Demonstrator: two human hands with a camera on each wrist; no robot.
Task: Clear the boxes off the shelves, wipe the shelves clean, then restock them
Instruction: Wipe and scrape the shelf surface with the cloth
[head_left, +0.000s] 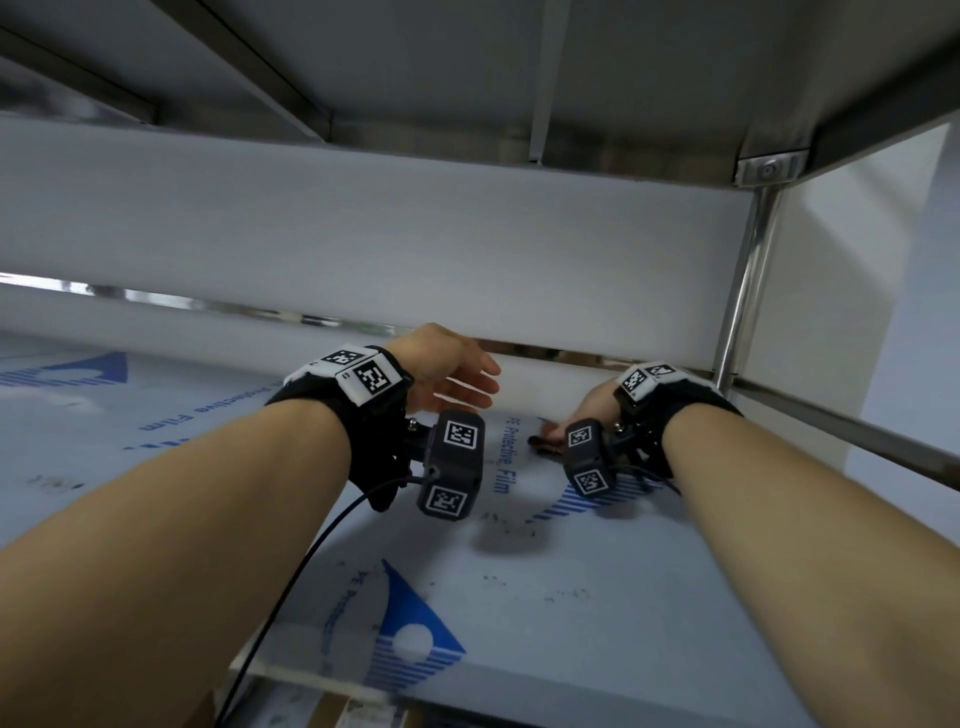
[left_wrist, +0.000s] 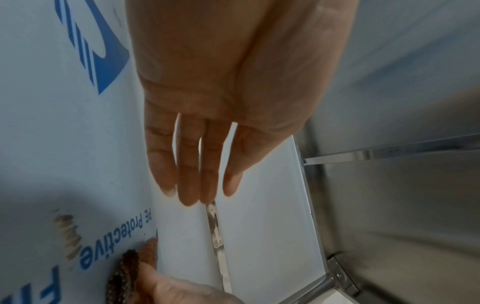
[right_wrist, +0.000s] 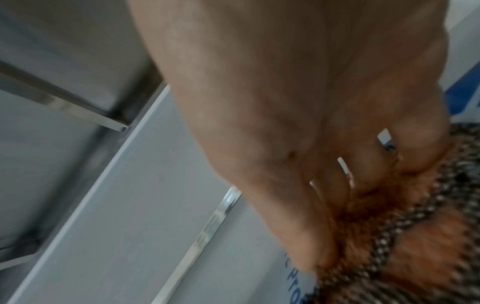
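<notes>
Both hands reach onto one shelf (head_left: 156, 467) of a steel rack; observations run from left to right.

Left hand (head_left: 447, 376): fingers straight and loosely spread, palm turned sideways, holding nothing. It hovers above the shelf surface, with the fingertips pointing toward the white back wall (head_left: 363, 234). The left wrist view confirms this: fingers (left_wrist: 187, 164) extended, small gaps between them, nothing in the palm.

Shelf surface: covered in pale film printed with blue logos and the words "PE Protective Film" (head_left: 501, 457). Dark specks and smudges (head_left: 509, 527) are scattered over the film in front of the hands. A brownish smear (left_wrist: 68, 232) lies beside the printed text in the left wrist view.

Right hand (head_left: 589, 410): lower than the left, down at the shelf surface near the back right corner. Its fingers press onto a cloth (right_wrist: 415, 236), orange with a dark speckled weave, which lies on the film. In the head view only a small dark edge of the cloth shows past the wrist camera. I cannot tell whether the fingers curl round the cloth or lie flat on it; the right wrist view is blurred.

Right of the hands: upright steel post (head_left: 748, 291) and corner bracket (head_left: 771, 167) under the upper shelf (head_left: 467, 67). Boxes: none visible on this shelf.
</notes>
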